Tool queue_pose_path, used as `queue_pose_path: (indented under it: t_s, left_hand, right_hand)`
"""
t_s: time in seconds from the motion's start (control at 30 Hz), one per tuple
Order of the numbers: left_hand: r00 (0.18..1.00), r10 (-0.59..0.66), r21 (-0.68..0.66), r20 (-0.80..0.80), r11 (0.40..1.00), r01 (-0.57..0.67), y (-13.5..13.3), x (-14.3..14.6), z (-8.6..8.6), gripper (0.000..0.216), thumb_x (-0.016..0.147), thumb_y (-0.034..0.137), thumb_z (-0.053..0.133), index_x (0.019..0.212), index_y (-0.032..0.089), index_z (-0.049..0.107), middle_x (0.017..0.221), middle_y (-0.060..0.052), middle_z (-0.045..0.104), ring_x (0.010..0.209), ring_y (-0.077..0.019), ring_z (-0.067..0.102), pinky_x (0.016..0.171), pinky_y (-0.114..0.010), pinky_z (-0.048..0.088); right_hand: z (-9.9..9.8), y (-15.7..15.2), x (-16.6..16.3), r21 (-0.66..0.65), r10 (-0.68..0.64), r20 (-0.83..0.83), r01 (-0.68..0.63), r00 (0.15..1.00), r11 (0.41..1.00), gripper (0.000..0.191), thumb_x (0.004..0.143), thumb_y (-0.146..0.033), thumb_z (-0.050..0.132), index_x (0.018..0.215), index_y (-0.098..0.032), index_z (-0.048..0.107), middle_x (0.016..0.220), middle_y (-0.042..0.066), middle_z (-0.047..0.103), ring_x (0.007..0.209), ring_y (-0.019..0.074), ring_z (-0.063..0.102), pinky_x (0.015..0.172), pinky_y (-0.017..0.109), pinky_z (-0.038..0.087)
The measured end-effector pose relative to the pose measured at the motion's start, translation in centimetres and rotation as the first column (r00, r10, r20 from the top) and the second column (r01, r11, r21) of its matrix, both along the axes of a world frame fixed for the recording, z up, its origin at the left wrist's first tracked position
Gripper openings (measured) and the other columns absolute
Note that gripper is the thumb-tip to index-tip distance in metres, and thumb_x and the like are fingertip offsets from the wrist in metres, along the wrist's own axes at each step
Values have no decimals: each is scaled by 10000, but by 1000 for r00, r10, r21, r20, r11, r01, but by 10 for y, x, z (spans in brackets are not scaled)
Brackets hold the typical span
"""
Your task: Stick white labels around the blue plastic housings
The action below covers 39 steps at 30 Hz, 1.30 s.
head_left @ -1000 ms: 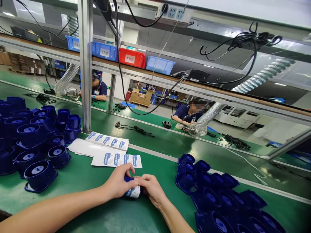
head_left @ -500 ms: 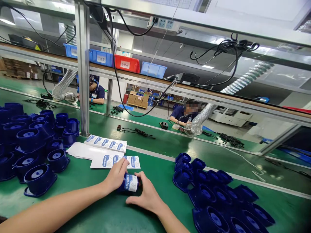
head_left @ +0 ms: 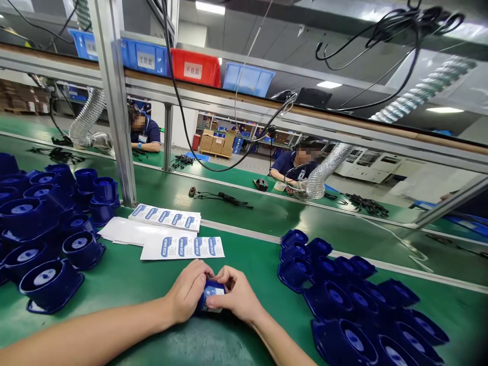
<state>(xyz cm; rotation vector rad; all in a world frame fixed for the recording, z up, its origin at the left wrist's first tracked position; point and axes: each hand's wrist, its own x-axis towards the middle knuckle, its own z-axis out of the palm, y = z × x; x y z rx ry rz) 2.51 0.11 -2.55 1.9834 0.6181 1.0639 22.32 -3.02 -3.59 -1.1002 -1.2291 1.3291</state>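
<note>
A dark blue round plastic housing with a blue-and-white label on its side is between my hands, low over the green bench. My left hand is closed around its left side. From the right, my right hand grips it with bent fingers at the top and the thumb pressed on the label. The fingers hide much of the housing. Just beyond my hands lies a sheet of labels, with another label sheet and white backing paper behind it.
Many dark blue housings are piled at left, and more housings stand in rows at right. A metal post rises behind the papers. A cable with a connector lies on the far bench. Two people work opposite.
My right hand has closed in on the housing, its thumb now on the label. My left hand has come down off the label sheet's edge and wraps the housing. The view has shifted slightly.
</note>
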Motion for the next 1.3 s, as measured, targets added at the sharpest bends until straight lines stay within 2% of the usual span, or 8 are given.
queue_pose_path:
  t_s: [0.2,0.37,0.47,0.57,0.67,0.77,0.97,1.3]
  left_hand:
    - [1000,-24,4,5,1000,24,0,-3,0,391,1078,404,330,1005,183,644,942,-74,662,888,-236,584,833,-384,440]
    - [1000,-11,-35,-2,999,11,1,-3,1,352,1051,377,364,975,180,645,929,-76,672,884,-239,604,822,-381,452]
    - [1000,-6,-81,2,997,6,3,-2,1,331,1029,385,392,986,176,646,930,-78,675,861,-239,612,800,-379,452]
    - [1000,-9,-157,28,987,13,5,-1,1,297,1024,382,408,1110,178,605,874,-47,658,805,-224,601,780,-373,446]
    - [999,11,-190,49,982,-1,3,0,0,292,1026,358,402,1227,186,528,821,-7,615,759,-209,561,773,-372,427]
    - [998,13,-139,61,990,-5,1,-1,-1,321,1025,357,396,1282,192,495,902,-23,600,821,-217,554,820,-392,438]
    - [998,38,-4,45,999,-37,-2,-2,-8,351,1044,369,370,1328,205,497,1107,-81,561,987,-248,545,890,-426,471]
    - [999,18,34,31,999,-19,0,-4,-5,356,1042,357,358,1322,186,495,1127,-101,551,977,-252,548,860,-424,499]
  right_hand:
    - [14,-1,-4,-266,-46,-119,13,992,964,652,392,-289,1091,617,-198,487,704,-30,674,656,149,589,638,283,469]
    - [10,-2,-2,-248,-69,-57,53,996,967,576,506,-411,1062,581,-185,538,707,14,704,684,169,617,666,298,463]
    - [11,-5,2,-110,-74,110,86,991,990,534,736,-579,909,610,-199,556,646,4,638,623,163,557,621,309,427]
    - [20,-12,4,184,-61,421,-19,905,983,416,818,-560,845,971,-197,714,891,60,712,811,247,630,727,378,494]
    - [25,-22,-3,472,-162,684,-262,711,842,769,706,-431,961,1360,-227,611,1198,109,696,1054,333,594,903,479,493]
    - [22,-28,-13,580,-308,730,-314,610,752,565,767,-301,872,1266,-194,631,1054,106,701,939,317,571,826,474,477]
    - [23,-27,-17,541,-267,686,-229,677,809,427,658,-279,899,1022,-225,682,884,48,665,822,275,550,789,446,456]
    - [30,-20,-13,283,-78,533,-91,843,955,399,553,-349,1022,847,-264,766,811,19,667,856,276,563,754,393,448]
